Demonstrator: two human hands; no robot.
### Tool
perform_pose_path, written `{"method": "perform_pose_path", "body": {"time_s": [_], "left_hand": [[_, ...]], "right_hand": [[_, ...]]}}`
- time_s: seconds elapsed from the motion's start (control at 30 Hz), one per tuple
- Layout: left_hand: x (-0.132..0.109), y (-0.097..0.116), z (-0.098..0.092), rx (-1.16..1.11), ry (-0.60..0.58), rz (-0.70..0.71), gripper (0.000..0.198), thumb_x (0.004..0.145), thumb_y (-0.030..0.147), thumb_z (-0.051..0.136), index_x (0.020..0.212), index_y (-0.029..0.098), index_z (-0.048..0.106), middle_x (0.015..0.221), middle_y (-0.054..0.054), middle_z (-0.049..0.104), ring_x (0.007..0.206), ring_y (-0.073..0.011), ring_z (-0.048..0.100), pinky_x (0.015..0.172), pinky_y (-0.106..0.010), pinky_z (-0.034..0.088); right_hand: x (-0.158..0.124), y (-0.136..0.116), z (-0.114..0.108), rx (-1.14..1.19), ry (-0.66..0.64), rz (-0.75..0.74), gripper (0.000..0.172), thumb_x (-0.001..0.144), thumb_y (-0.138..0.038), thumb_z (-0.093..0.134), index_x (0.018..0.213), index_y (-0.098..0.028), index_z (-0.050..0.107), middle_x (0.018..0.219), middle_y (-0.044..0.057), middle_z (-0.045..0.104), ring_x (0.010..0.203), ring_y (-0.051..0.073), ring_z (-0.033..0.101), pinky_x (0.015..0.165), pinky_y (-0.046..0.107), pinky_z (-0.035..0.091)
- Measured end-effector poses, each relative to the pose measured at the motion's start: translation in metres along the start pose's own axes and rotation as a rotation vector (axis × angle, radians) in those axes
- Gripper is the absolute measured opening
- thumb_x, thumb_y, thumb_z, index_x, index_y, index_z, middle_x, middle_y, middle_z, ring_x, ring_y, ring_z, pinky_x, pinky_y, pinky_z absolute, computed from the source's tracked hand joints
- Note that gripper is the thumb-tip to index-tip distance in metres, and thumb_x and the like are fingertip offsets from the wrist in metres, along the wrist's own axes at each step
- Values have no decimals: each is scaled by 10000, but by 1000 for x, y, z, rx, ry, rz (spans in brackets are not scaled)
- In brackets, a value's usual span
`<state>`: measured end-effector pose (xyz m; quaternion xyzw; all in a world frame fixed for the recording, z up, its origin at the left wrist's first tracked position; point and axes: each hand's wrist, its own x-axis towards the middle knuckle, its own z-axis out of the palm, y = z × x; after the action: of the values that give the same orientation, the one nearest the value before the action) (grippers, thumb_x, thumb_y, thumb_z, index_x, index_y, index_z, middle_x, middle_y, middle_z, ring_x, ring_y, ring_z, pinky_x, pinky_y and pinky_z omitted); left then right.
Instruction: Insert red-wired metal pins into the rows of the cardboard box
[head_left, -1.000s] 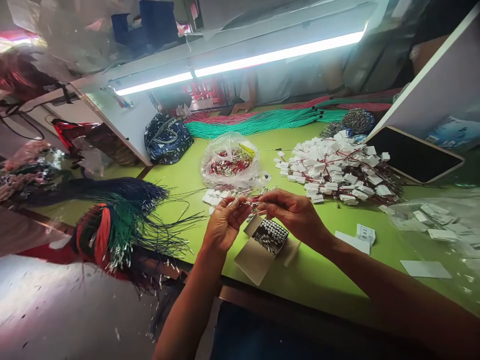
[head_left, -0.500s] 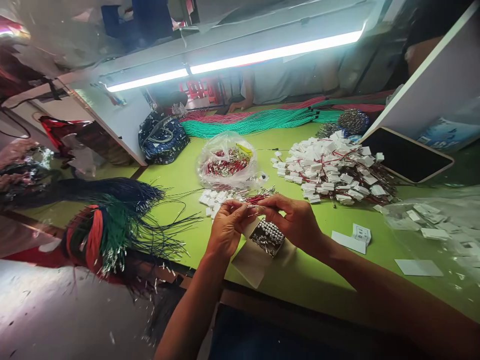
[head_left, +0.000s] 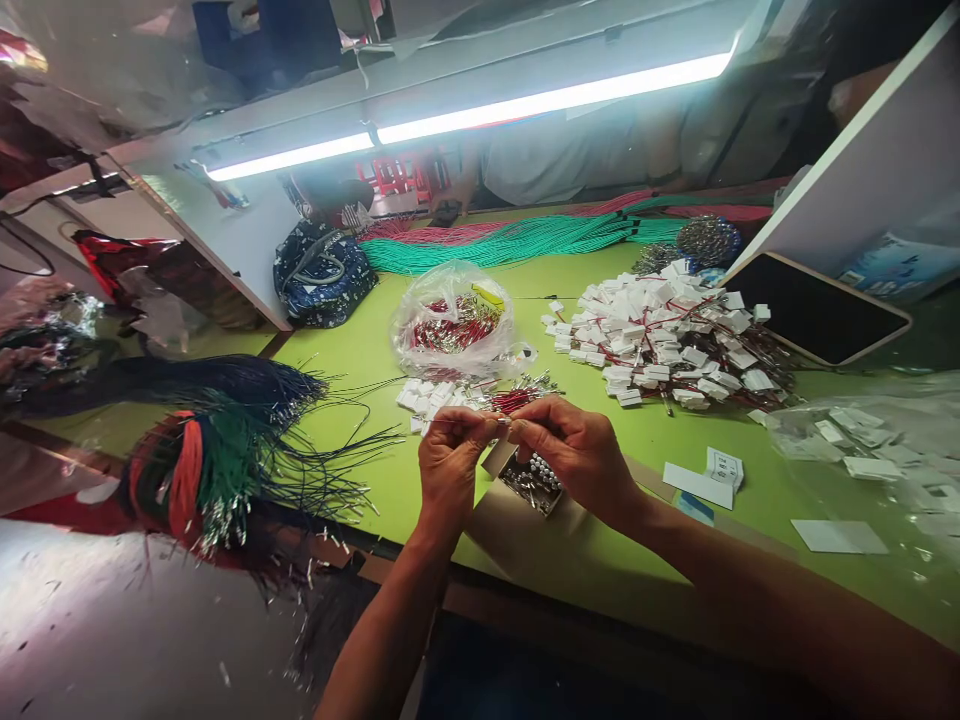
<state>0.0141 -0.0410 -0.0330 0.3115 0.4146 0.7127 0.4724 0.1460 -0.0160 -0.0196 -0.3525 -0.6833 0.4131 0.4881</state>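
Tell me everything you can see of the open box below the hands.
The box is small, brownish and looks like cardboard, its top open. A broad flap lies folded out toward the near table edge; a smaller flap shows at its left. Inside, rounded white ends show in rows beside loose metallic pieces. It sits at an angle on the green table. The right hand hides part of it; whether they touch is unclear.
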Motion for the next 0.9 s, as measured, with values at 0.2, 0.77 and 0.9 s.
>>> {"method": "perform_pose_path", "body": {"time_s": [0.2, 0.77, 0.9], "left_hand": [[4, 3, 0, -39, -8, -66, 272, 579, 240, 816, 718, 166, 594, 676, 24, 674, 642, -95, 640, 702, -231, 513], [67, 36, -26, 764, -97, 113, 207, 751, 317, 636, 880, 171, 705, 839, -47, 701, 706, -137, 608, 674, -257, 482], [131, 30, -17, 1673, -248, 171, 256, 848, 227, 481, 955, 202, 712, 1039, -59, 699, 988, -180, 601, 899, -281, 429]], "right_hand": [[6, 2, -4, -2, -71, 29, 142, 823, -295, 578, 800, -165, 634, 583, -18, 635, 513, 106, 601, 536, 218, 473], [39, 29, -47, -1002, -379, -81, 226, 893, -257, 468, 961, -187, 672, 765, 43, 689, 648, 151, 596, 562, 243, 372], [5, -3, -25, -1002, -867, -336, 205, 833, -78, 498, 715, -172, 637, 743, 31, 644, 609, 128, 547, 518, 250, 323]]}}
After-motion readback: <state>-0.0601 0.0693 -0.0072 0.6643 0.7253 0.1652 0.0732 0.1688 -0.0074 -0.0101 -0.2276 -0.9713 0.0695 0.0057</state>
